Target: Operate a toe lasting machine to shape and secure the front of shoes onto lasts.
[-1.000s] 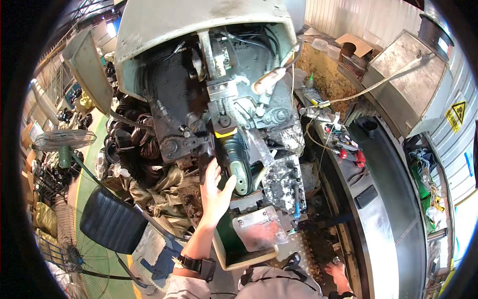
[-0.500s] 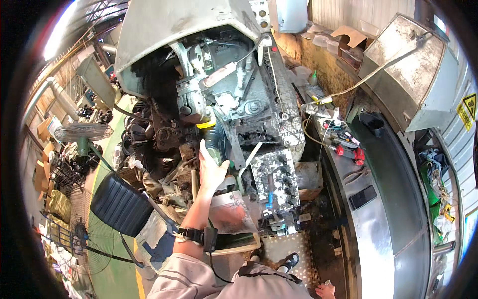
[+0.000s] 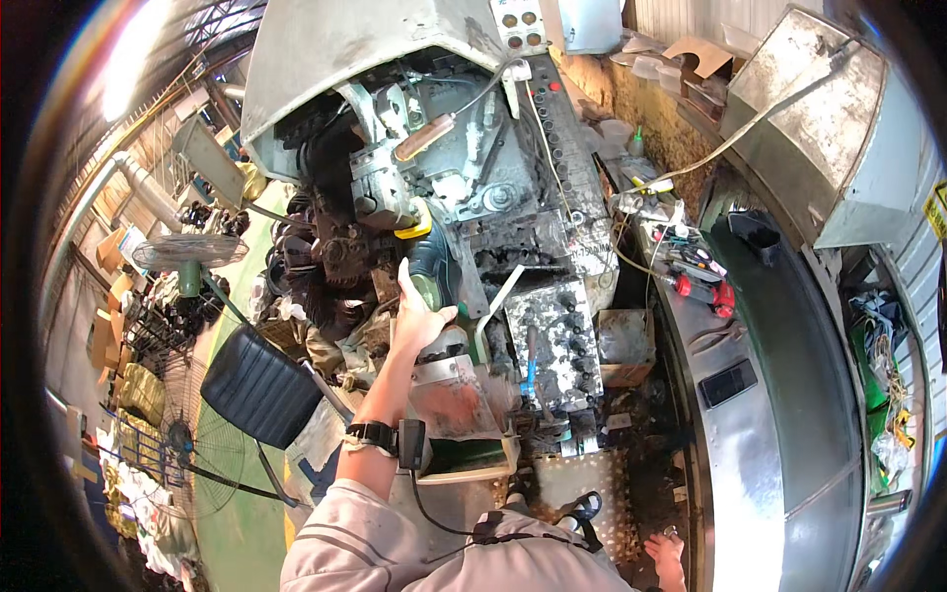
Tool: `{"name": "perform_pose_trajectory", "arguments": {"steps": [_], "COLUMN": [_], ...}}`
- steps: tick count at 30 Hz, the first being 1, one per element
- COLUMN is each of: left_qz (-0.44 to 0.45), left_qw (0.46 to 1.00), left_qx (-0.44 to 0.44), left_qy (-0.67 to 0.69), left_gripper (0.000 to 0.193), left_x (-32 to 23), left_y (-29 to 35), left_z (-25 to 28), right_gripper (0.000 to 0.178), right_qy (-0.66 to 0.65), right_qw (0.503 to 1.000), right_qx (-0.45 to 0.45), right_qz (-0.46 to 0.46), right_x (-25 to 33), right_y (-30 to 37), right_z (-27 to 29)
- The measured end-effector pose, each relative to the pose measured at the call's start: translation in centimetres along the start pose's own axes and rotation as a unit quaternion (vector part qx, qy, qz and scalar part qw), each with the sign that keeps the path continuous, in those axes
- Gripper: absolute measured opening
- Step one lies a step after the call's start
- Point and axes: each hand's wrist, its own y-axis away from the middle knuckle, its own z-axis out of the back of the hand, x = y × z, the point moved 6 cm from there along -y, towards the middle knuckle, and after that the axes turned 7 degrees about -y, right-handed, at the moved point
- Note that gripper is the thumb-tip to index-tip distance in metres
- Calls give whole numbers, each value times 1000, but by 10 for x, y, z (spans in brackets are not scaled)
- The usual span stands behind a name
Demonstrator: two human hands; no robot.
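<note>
Left hand (image 3: pixel 419 316) raised against a dark green cylindrical filter canister (image 3: pixel 431 271) mounted upright in the exposed grey engine block (image 3: pixel 493 187); fingers extended upward, thumb spread to the side, palm laid on the canister's lower part, not closed around it. Canister is dull, grimy, topped by a yellow ring (image 3: pixel 414 229), sitting mid-engine under the raised grey metal hood (image 3: pixel 335 49). A black wristwatch (image 3: pixel 372 434) is on that arm. Right hand (image 3: pixel 664 553) shows at the lower edge, partly cut off; how far open it is cannot be told. Canister's base is hidden behind the hand. A black padded seat (image 3: pixel 258 387) stands left.
</note>
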Motion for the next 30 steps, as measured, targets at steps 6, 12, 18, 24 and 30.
{"name": "perform_pose_trajectory", "arguments": {"steps": [6, 12, 18, 24, 30], "left_qz": [18, 26, 5, 22, 25], "left_qw": [998, 985, 945, 853, 894], "left_qx": [46, 64, 101, 231, 234], "left_qy": [-26, 159, 312, 468, 382], "left_gripper": [131, 100, 91, 90, 79], "left_x": [-1, 19, 58, 78, 97], "left_y": [10, 35, 53, 45, 45], "left_z": [10, 13, 7, 9, 29], "right_gripper": [36, 69, 55, 31, 49], "right_qy": [57, -16, -62, -30, 114], "right_qw": [998, 999, 997, 957, 824], "right_qx": [8, -30, -13, 128, 351], "right_qz": [-5, -9, 54, 257, 430], "right_x": [-5, -18, 23, 158, 251], "right_y": [8, 7, 32, 118, 278], "right_z": [-12, -8, -29, -175, -394]}}
